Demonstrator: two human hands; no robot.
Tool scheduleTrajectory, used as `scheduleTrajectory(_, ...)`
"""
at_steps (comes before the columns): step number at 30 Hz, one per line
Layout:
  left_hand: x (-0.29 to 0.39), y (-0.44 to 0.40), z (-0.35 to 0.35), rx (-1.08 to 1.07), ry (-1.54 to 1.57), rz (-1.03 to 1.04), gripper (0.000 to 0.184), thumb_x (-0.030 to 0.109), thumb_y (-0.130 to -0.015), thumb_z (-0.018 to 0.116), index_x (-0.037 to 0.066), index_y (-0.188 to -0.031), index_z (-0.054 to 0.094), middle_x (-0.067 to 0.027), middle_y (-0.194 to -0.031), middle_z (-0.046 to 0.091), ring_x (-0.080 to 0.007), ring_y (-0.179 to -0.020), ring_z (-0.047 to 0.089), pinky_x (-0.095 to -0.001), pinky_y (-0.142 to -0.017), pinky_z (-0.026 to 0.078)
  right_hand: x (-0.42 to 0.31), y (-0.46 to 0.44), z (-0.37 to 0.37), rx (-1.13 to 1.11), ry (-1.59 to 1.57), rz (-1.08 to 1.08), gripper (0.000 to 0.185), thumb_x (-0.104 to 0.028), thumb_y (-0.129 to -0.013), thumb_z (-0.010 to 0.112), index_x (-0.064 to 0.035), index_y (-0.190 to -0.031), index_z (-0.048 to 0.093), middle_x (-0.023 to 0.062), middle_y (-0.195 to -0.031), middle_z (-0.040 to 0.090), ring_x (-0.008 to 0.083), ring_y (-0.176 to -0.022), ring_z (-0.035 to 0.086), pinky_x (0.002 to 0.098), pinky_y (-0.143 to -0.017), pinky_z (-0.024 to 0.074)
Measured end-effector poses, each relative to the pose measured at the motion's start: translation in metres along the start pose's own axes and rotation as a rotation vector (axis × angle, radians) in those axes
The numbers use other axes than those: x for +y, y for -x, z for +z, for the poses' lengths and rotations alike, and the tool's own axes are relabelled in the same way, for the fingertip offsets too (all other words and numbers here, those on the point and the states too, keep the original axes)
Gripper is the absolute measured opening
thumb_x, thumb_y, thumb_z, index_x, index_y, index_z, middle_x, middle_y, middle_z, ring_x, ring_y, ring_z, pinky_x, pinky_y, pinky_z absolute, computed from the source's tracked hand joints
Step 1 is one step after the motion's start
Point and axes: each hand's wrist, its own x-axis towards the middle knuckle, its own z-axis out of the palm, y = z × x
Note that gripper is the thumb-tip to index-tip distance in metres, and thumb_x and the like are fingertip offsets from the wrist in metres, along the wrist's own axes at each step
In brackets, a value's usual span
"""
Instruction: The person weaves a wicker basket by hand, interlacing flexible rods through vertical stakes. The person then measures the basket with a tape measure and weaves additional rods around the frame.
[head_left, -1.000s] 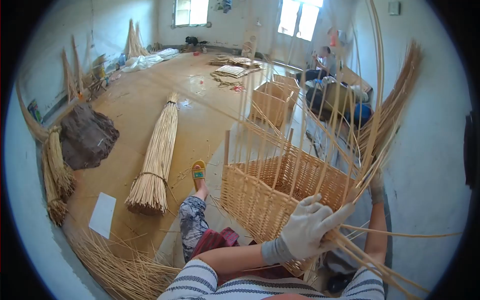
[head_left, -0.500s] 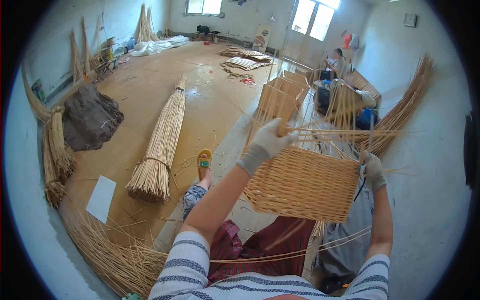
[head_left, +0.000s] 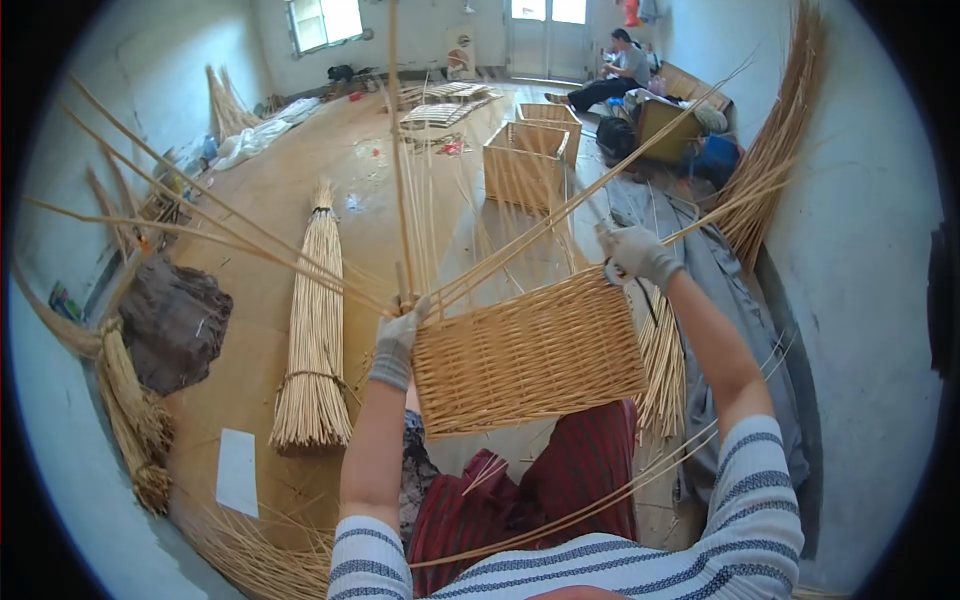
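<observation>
A partly woven wicker basket [head_left: 530, 350] hangs over my lap, its near wall tightly woven and long loose rods rising and spreading from its upper edge. My left hand [head_left: 402, 335], in a pale glove, is closed around the basket's upper left corner and the bunched willow rods [head_left: 240, 240] there. At the upper right corner is my right hand [head_left: 638, 255], also gloved, its fingers closed on something small and partly metallic that I cannot make out. A dark cord [head_left: 645, 298] hangs beneath it.
A tied rod bundle [head_left: 315, 340] lies on the floor, left of centre. Ahead stand wicker boxes [head_left: 522, 165]; another person [head_left: 625, 70] sits beyond them. More rods [head_left: 770, 160] lean against the right wall. Dark cloth [head_left: 175, 320] and a white sheet [head_left: 237, 470] lie left.
The basket has swung left and turned, its loose rods now fanning out to the left. My left hand has moved left and down; my right hand has moved left and up along with the basket.
</observation>
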Motion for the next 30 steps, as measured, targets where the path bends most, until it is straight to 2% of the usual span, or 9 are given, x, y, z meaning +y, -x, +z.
scheduleTrajectory(2,0.005,0.007,0.001,0.029,-0.081,-0.148,0.024,0.02,-0.081,0.078,0.009,-0.093,0.06,-0.0005,-0.081,0.06,-0.0111,-0.068,0.059,-0.0296,-0.054,0.051,0.0,-0.015,0.045,-0.1,-0.01,0.006,0.047,-0.043,-0.096,0.038,-0.007,-0.099,0.068,0.0191,-0.087,0.069,0.0386,-0.083,0.066,0.0474,-0.078,0.0503)
scheduleTrajectory(4,-0.072,-0.027,-0.028,0.062,-0.41,-0.086,0.021,0.018,-0.083,0.075,0.009,-0.094,0.06,-0.0003,-0.08,0.061,-0.0121,-0.069,0.059,-0.0305,-0.057,0.053,-0.005,-0.021,0.091,-0.165,0.082,-0.061,0.044,-0.042,-0.096,0.039,-0.0092,-0.1,0.068,0.0182,-0.088,0.069,0.0375,-0.083,0.066,0.0475,-0.077,0.0507)
scheduleTrajectory(6,-0.155,-0.035,-0.045,0.127,-0.129,-0.018,0.02,0.017,-0.083,0.075,0.009,-0.094,0.06,0.0004,-0.081,0.061,-0.0121,-0.07,0.059,-0.0288,-0.058,0.051,-0.009,-0.024,0.137,-0.203,0.079,-0.02,0.043,-0.042,-0.096,0.04,-0.01,-0.1,0.069,0.0173,-0.091,0.069,0.0367,-0.084,0.067,0.0472,-0.076,0.0506)
scheduleTrajectory(9,-0.131,-0.031,-0.022,0.089,-0.161,-0.021,0.019,0.016,-0.083,0.075,0.009,-0.095,0.061,0.0008,-0.082,0.06,-0.0114,-0.073,0.058,-0.028,-0.061,0.05,-0.009,-0.018,0.142,-0.065,-0.201,0.221,0.043,-0.042,-0.095,0.04,-0.0111,-0.1,0.069,0.0165,-0.094,0.069,0.0364,-0.089,0.066,0.0462,-0.078,0.0499)
scheduleTrajectory(14,-0.142,-0.055,-0.012,-0.004,-0.182,0.016,0.026,0.018,-0.083,0.076,0.004,-0.1,0.062,0.0,-0.086,0.063,-0.0106,-0.076,0.057,-0.0277,-0.068,0.048,0.009,-0.019,0.144,-0.11,-0.197,0.25,0.046,-0.043,-0.096,0.036,-0.0112,-0.102,0.069,0.0174,-0.097,0.069,0.0369,-0.094,0.064,0.0454,-0.081,0.0484)
scheduleTrajectory(17,-0.107,-0.035,-0.001,-0.03,-0.028,-0.161,0.026,0.019,-0.086,0.073,0.005,-0.104,0.063,-0.0008,-0.089,0.062,-0.0108,-0.078,0.057,-0.0284,-0.065,0.051,0.009,-0.014,0.141,-0.144,-0.298,0.252,0.045,-0.042,-0.095,0.036,-0.0116,-0.1,0.068,0.0155,-0.097,0.069,0.0367,-0.094,0.063,0.044,-0.082,0.0481)
scheduleTrajectory(21,-0.104,-0.031,-0.005,-0.039,-0.023,-0.214,0.023,0.019,-0.087,0.072,0.006,-0.104,0.063,-0.0008,-0.089,0.061,-0.0108,-0.077,0.057,-0.0276,-0.065,0.051,0.01,-0.015,0.147,-0.129,-0.47,0.22,0.044,-0.042,-0.096,0.035,-0.0142,-0.099,0.068,0.0145,-0.097,0.069,0.0357,-0.093,0.064,0.0428,-0.081,0.0483)
scheduleTrajectory(24,-0.105,-0.021,-0.009,-0.034,0.019,-0.132,0.016,0.021,-0.086,0.073,0.012,-0.096,0.065,0.0015,-0.084,0.06,-0.0117,-0.072,0.059,-0.0285,-0.06,0.054,-0.003,-0.016,0.139,-0.308,-0.159,0.161,0.043,-0.042,-0.096,0.035,-0.0162,-0.1,0.069,0.0142,-0.097,0.069,0.0354,-0.092,0.064,0.0433,-0.079,0.0487)
scheduleTrajectory(30,-0.121,-0.018,-0.018,-0.013,0.162,-0.126,0.016,0.014,-0.086,0.072,0.01,-0.098,0.062,-0.0006,-0.083,0.06,-0.0138,-0.069,0.061,-0.0295,-0.058,0.057,0.0,-0.003,0.15,-0.224,-0.212,0.113,0.044,-0.042,-0.096,0.034,-0.0189,-0.1,0.071,0.0133,-0.096,0.07,0.0355,-0.09,0.065,0.0428,-0.077,0.0495)
